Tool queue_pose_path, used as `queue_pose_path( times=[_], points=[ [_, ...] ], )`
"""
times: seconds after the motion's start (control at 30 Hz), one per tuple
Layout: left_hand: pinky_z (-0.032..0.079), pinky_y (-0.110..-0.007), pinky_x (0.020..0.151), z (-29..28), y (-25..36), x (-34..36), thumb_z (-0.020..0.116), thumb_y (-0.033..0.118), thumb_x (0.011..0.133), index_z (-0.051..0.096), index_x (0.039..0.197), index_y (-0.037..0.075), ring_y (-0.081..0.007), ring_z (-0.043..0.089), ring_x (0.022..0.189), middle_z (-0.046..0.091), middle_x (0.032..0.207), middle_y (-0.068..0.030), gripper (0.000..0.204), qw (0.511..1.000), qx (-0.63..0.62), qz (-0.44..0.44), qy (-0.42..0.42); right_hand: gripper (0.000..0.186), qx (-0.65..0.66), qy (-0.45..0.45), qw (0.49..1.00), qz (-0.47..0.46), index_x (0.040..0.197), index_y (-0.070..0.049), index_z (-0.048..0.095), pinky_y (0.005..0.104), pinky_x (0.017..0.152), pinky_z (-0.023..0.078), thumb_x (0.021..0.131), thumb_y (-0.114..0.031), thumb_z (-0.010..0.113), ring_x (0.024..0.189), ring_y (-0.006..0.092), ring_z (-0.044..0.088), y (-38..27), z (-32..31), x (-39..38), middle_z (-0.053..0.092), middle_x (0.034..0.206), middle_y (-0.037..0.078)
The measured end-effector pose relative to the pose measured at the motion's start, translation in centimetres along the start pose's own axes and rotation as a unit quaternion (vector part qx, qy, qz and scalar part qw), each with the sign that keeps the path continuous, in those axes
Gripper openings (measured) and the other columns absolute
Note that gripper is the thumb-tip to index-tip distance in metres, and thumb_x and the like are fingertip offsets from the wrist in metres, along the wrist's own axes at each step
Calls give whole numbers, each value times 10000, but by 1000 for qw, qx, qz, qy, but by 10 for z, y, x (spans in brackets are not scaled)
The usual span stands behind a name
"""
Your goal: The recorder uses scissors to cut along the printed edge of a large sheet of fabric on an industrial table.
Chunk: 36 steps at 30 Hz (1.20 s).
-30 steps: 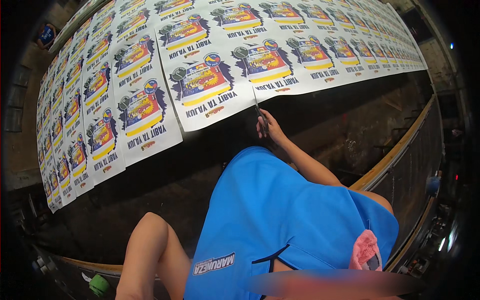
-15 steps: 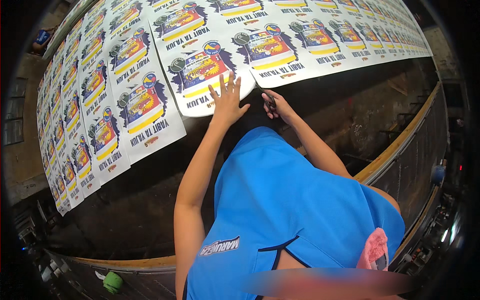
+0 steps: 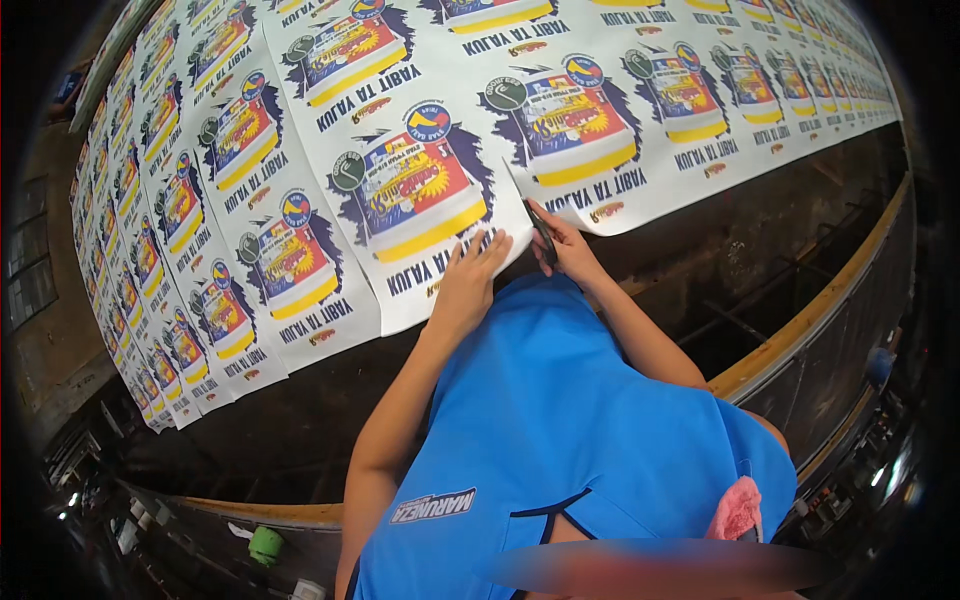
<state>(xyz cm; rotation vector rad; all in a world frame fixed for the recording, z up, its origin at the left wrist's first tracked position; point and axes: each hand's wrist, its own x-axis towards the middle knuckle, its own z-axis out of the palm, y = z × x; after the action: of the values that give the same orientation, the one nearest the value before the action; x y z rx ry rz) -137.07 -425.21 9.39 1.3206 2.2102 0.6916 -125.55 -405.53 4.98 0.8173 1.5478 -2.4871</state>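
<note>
Left hand now lower than half a second ago, fingers spread flat on the near edge of the printed sheet lying on the dark table. Right hand still curled around a dark cutting tool at the seam between posters, closer to the left hand than before.

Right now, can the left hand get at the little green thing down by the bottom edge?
Probably not: the left hand lies flat on the printed sheet, while the green thing sits far below, past the dark table's wooden edge.
</note>
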Motion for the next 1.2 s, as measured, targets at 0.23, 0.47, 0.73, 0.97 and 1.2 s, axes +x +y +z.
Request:
queue_pose_path(
  times=[0.23,0.47,0.73,0.97,1.2],
  points=[
    [280,-566,1160,-43,11,12,480,-67,850,481,1441,90,-379,376,1419,439,1524,-119,611,990,-104,-58,-80,609,-15,-7,997,-71,1522,-148,411,165,580,370,976,-235,667,692,-24,458,-30,-6,130,632,939,-95],
    [227,-509,1204,-70,12,16,507,-4,891,441,1485,136,-389,345,1429,429,1499,-226,614,962,-224,-117,-107,580,-80,-16,992,-98,1505,-153,441,198,514,354,969,-183,662,593,1,424,-90,3,281,568,774,-88],
    [127,-498,1229,-78,13,9,481,76,942,451,1481,127,-329,288,1475,404,1534,-181,542,925,-327,-175,-86,557,-216,-7,955,-204,1498,-236,466,227,479,325,958,-106,507,540,37,409,-155,17,470,525,707,-74],
    [95,-445,1244,-46,1,-21,505,74,944,563,1361,57,-289,241,1498,397,1558,-128,421,864,-443,-238,-15,486,-110,-2,982,-154,1433,-207,550,239,455,293,965,-273,663,516,38,403,-196,70,600,593,688,-38],
    [127,-468,1237,-27,-6,-15,566,227,970,592,1342,87,-288,300,1475,429,1542,-101,398,871,-412,-266,-14,568,-278,68,919,-271,1429,-108,541,284,484,305,926,-316,702,526,75,388,-262,67,646,529,639,-29]
  ],
)
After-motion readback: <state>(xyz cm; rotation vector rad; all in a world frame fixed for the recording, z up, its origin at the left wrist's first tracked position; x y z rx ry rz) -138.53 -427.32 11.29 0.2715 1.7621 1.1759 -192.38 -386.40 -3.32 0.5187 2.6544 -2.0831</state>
